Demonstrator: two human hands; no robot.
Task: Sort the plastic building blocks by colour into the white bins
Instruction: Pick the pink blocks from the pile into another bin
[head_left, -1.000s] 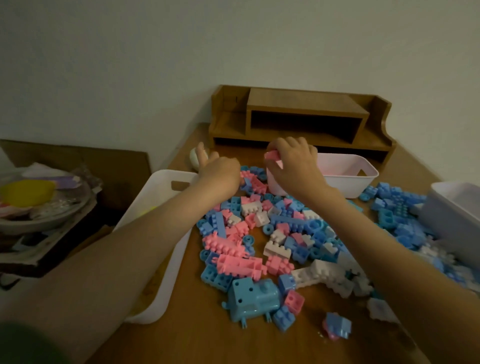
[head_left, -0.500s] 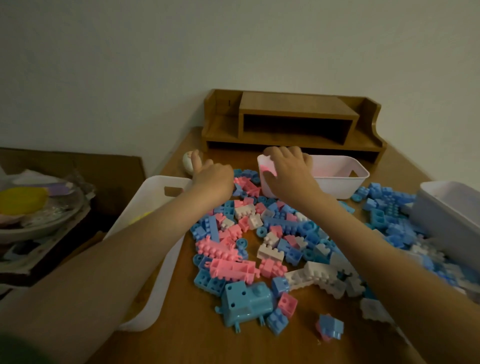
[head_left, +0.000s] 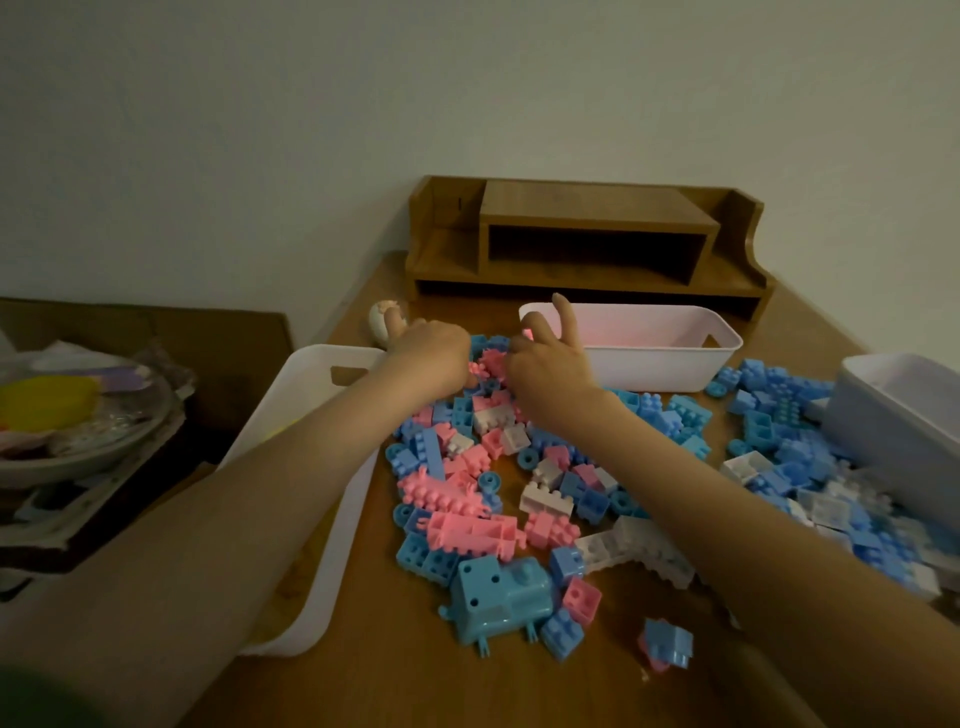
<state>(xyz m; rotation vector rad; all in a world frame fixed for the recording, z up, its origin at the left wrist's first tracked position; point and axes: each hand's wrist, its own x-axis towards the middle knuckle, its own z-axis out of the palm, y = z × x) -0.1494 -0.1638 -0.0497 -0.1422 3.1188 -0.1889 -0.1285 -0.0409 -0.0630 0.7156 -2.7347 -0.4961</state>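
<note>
A heap of pink, blue and white plastic blocks (head_left: 467, 499) covers the wooden table (head_left: 395, 670). Both hands meet at its far end. My left hand (head_left: 431, 356) lies knuckles-up on the heap with its fingers curled under, so their tips are hidden. My right hand (head_left: 545, 364) is beside it, one finger sticking up in front of the far white bin (head_left: 654, 364), the others bent down onto a toothed pink block (head_left: 491, 361). A second white bin (head_left: 317, 410) lies along the left under my forearm. A third white bin (head_left: 893, 415) stands at the right.
A wooden desk shelf (head_left: 587, 244) stands against the wall behind the bins. A small round egg-like object (head_left: 382, 319) sits by the left bin's far corner. Off the table to the left, a glass plate (head_left: 83, 431) holds clutter. A large blue vehicle block (head_left: 498, 597) lies near me.
My right hand has come off the far bin's rim, where it held a pink block, and dropped left onto the heap. The left hand has stayed in place.
</note>
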